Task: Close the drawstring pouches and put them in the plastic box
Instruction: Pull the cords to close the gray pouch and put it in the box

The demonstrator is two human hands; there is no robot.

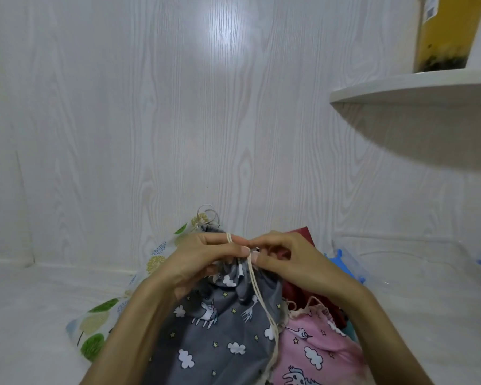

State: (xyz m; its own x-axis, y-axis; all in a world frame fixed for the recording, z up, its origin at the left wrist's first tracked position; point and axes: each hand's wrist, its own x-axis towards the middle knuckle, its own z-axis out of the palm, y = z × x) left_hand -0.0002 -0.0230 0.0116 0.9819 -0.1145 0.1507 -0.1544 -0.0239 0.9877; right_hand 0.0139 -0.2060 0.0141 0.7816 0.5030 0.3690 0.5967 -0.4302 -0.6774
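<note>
Nearest, at the bottom edge, 2 pouches lie side by side: a grey pouch printed with clouds, stars and unicorns, and just to its right a pink pouch with a similar print, its lace-trimmed mouth loosely gathered. A cream cord runs down the grey fabric from the cinched neck toward the seam between the 2.

Above that, both hands meet at the grey pouch's gathered neck. The left hand has its fingers curled around the bunched fabric, with the cord looped over its index finger. The right hand pinches the cord at the neck between thumb and forefinger (its other fingers are bent inward).

Behind the left forearm a white pouch with green leaf shapes lies on the pale surface, and dark red fabric shows past the right hand.

Farther right stands the clear plastic box with blue latches, against the white wood-grain wall. Higher up, a white shelf carries a yellow container.
</note>
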